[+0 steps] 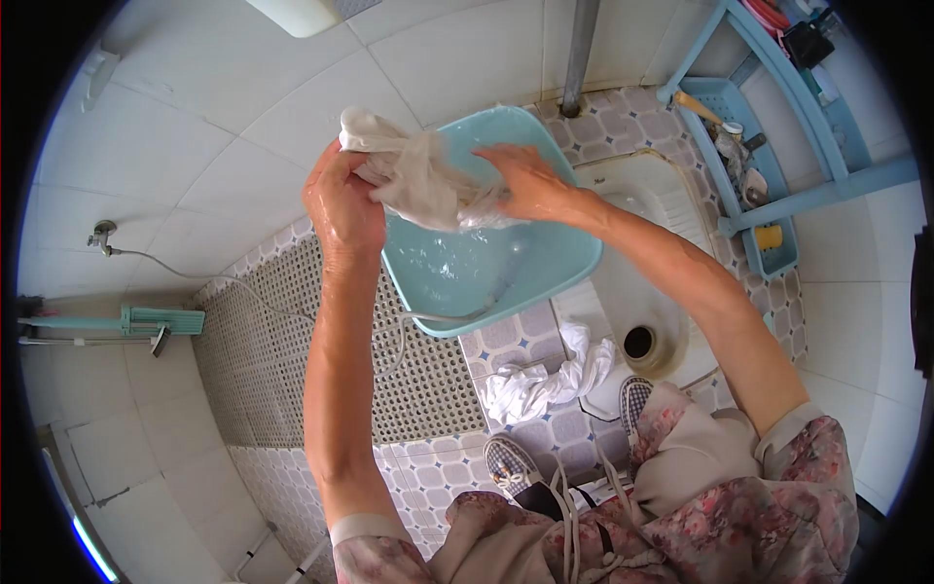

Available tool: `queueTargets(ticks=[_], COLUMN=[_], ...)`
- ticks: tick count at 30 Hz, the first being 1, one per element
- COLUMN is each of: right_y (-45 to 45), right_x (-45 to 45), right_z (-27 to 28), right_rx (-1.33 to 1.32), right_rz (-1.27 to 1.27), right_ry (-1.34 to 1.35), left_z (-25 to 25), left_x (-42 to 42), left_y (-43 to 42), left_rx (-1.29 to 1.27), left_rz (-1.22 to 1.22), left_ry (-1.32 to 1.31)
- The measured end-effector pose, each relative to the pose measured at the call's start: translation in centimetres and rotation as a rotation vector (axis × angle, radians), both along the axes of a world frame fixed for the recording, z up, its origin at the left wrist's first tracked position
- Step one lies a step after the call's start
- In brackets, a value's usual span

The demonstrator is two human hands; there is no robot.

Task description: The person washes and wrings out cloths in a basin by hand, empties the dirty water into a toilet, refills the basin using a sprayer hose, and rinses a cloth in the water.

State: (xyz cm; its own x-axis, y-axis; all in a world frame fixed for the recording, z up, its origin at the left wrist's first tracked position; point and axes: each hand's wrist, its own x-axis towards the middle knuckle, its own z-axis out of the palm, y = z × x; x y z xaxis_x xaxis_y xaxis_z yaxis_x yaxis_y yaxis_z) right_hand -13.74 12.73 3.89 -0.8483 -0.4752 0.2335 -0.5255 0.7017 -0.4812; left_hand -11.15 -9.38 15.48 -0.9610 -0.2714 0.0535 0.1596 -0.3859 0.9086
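Note:
A wet off-white cloth, bunched and partly see-through, hangs over a light blue basin. My left hand is closed round its left end, with a fold sticking up above the fingers. My right hand is at the cloth's right end, over the basin's far right part. Its fingers are stretched out and apart from the thumb, slightly blurred. The lower edge of this hand seems to touch the cloth. Water lies in the basin, and a grey hose runs over its near rim.
A twisted white cloth lies on the tiles by my shoes. Right of the basin is a squat toilet with an open drain hole. A perforated mat covers the left floor. A blue shelf stands right; a pipe rises behind.

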Motion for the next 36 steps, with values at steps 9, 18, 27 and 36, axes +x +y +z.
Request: queueTargets(ticks=[9,18,27,36], right_y=[1.8,3.2,0.2,0.9], right_x=[-3.1,-5.0,1.2,-3.3], right_z=[4.5,2.7,-1.5,-6.7], right_rx=[-0.787,-0.417,0.321,-0.200], right_rz=[0.361,-0.258,-0.035,-0.148], right_ry=[-0.886,-0.404,-0.313,-0.506], left_z=[-0.1,-11.7,-14.0,-20.3], left_x=[-0.4,-0.9,3.6,0.4], left_y=[-3.3,-6.6,0.1,-2.5], left_rx=[-0.097,-0.758,-1.783,-0.549], left_rz=[-0.150,0.055,-0.147,-0.148], left_ry=[0.010,-0.249,-0.156,-0.731])
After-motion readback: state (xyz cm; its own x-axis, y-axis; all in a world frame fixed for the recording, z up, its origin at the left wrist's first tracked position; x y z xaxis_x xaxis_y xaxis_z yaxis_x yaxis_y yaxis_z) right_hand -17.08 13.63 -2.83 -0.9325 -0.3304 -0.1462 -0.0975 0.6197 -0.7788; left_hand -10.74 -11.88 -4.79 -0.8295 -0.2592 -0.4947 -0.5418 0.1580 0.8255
